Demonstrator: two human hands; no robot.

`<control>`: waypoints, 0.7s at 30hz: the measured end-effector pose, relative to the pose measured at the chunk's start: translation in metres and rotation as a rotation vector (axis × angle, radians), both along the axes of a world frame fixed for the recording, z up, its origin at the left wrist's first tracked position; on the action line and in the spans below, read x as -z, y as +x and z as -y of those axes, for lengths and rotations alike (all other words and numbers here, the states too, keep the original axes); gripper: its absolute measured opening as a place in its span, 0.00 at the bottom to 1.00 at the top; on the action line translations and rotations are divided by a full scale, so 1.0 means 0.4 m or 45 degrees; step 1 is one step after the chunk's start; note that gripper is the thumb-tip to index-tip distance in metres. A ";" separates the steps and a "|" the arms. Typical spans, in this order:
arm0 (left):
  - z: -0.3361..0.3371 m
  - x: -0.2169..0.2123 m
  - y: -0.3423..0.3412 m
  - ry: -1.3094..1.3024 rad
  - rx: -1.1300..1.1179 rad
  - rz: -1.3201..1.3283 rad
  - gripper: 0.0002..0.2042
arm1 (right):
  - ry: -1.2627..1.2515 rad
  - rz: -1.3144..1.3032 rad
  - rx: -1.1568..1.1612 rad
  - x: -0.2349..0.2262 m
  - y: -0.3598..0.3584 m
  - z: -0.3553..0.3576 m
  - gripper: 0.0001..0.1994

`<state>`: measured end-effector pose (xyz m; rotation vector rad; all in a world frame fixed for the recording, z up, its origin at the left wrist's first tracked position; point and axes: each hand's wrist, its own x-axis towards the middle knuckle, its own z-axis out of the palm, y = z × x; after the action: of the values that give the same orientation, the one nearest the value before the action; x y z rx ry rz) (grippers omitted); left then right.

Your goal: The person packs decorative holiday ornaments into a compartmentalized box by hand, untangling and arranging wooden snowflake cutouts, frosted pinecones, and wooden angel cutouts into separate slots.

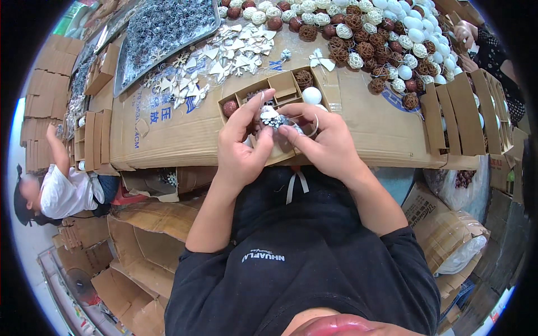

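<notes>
Over the near edge of the cardboard-covered table, my left hand (pixel 245 140) and my right hand (pixel 322 137) pinch a small frosted pine cone (pixel 273 119) between them. A pale loop of string (pixel 317 122) curves out by my right fingers. Beneath my hands sits a divided cardboard box (pixel 255 87), its near part hidden by them. In its compartments are a reddish-brown ball (pixel 230 107), a brown wicker ball (pixel 303 79) and a smooth white ball (pixel 311 96). Just beyond the box lie a white angel cutout (pixel 321 60) and another frosted cone (pixel 286 54).
A metal tray (pixel 119 75) full of frosted cones stands at the far left. Beside it spread pale wooden cutouts (pixel 241 53). White and brown balls (pixel 386 42) heap at the far right. Filled divided boxes (pixel 457 120) line the right edge. Co-workers (pixel 70 190) sit at both sides.
</notes>
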<state>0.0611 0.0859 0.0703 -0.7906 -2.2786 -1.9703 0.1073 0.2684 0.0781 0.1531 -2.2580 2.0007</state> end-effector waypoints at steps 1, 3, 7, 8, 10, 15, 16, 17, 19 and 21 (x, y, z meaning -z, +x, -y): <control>0.002 -0.009 0.003 0.013 0.008 0.074 0.26 | 0.024 0.041 0.027 -0.001 0.002 -0.001 0.15; 0.005 -0.012 0.001 0.027 0.042 0.219 0.25 | 0.048 0.084 0.053 -0.004 0.001 -0.005 0.14; -0.002 -0.012 -0.006 -0.042 -0.013 0.127 0.24 | 0.212 -0.064 0.018 -0.022 -0.005 -0.015 0.13; -0.002 -0.012 -0.005 -0.001 -0.011 0.191 0.24 | 0.291 -0.128 0.016 -0.025 -0.007 -0.016 0.12; -0.004 -0.006 -0.003 0.083 0.021 0.249 0.25 | 0.187 -0.035 0.002 -0.024 -0.004 -0.016 0.11; -0.008 -0.002 0.005 0.106 0.051 0.119 0.27 | -0.010 0.188 -0.035 -0.022 -0.001 -0.020 0.10; -0.008 0.001 0.004 0.097 0.040 0.088 0.27 | -0.011 0.183 -0.031 -0.024 -0.001 -0.021 0.10; -0.005 0.009 0.004 0.066 0.044 0.048 0.27 | -0.036 0.244 -0.035 -0.026 0.000 -0.023 0.09; -0.004 0.015 0.008 0.062 0.057 0.015 0.28 | -0.093 0.291 -0.048 -0.014 0.001 -0.027 0.08; -0.007 0.016 0.017 0.077 0.046 0.036 0.28 | -0.105 0.297 -0.058 -0.004 -0.001 -0.030 0.08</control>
<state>0.0678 0.0888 0.0638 -0.8090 -2.2230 -2.0679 0.1068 0.2804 0.0797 -0.0398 -2.3179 2.2362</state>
